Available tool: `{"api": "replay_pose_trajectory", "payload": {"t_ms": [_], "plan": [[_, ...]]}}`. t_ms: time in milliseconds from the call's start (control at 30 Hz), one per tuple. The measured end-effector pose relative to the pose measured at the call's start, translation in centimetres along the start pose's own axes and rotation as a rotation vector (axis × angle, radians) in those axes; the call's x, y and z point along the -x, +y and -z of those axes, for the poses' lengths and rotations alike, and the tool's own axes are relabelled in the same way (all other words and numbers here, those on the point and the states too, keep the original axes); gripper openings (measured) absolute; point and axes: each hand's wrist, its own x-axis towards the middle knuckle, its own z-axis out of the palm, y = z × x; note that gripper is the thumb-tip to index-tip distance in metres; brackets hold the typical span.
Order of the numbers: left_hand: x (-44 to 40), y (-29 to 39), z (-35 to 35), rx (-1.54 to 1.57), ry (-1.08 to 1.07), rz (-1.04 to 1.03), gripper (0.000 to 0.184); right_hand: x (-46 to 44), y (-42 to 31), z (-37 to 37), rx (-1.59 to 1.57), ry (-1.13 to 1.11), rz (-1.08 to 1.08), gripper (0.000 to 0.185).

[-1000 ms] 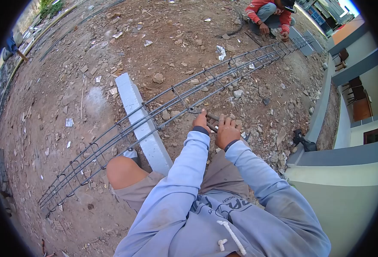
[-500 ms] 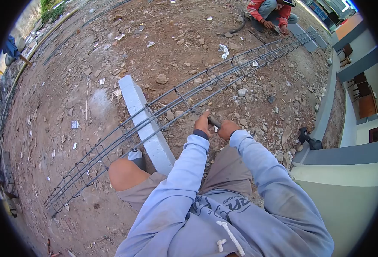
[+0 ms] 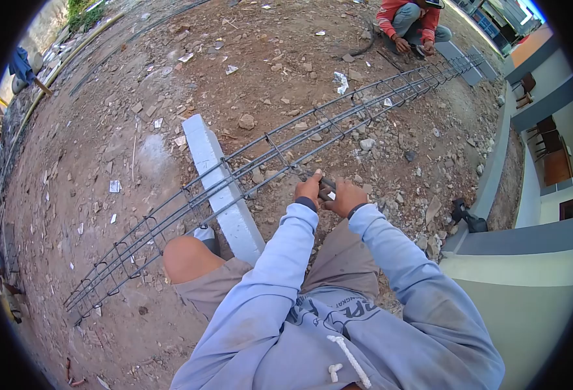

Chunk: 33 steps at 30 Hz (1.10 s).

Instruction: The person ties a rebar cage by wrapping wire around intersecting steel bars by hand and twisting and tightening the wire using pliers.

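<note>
A long rebar cage (image 3: 280, 151) of parallel bars and bent stirrups slants across the ground in front of me. It rests over a pale grey block beam (image 3: 216, 162). Close to its near bar, my left hand (image 3: 308, 189) is closed around the head end of dark pincers (image 3: 327, 183). My right hand (image 3: 349, 196) grips the handles, which show slightly apart. Fingers hide most of the jaws, and whether they bite on a wire cannot be made out.
A co-worker in a red top (image 3: 408, 26) crouches by the cage's far end, hands near it. Rubble and paper scraps litter the dirt. A low wall (image 3: 520, 237) and a black bag (image 3: 471, 218) lie to the right. My bent knee (image 3: 192, 260) is beside the beam.
My right hand has turned and its fingers have shifted upward on the pincers, whose handles now look further apart. My left hand stays near the same bar. The co-worker's hands have moved slightly.
</note>
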Motion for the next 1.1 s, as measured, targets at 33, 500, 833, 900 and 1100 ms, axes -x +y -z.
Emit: {"api": "replay_pose_trajectory", "payload": {"t_ms": [33,500,833,900,1100], "plan": [[0.4,0.1,-0.4,0.022,0.031,0.011,0.031,1.1,-0.8,-0.2,0.094,0.149,0.007,0.073],[-3.4,-2.0,1.5,-0.292,0.137,-0.214,0.052,-1.5,0.9,-0.9,-0.091,-0.171,-0.060,0.037],[-2.0,-3.0,2.8,0.140,-0.264,-0.021,0.036,-1.3,2.5,-2.8,-1.290,-0.928,-0.206,0.023],[-1.5,-2.7,3.2,0.155,-0.210,-0.009,0.028,-0.8,2.2,-2.9,-1.310,-0.911,-0.164,0.027],[0.1,-1.0,1.7,-0.016,0.056,-0.008,0.025,0.8,0.3,-3.3,-0.584,-0.252,-0.019,0.044]]}}
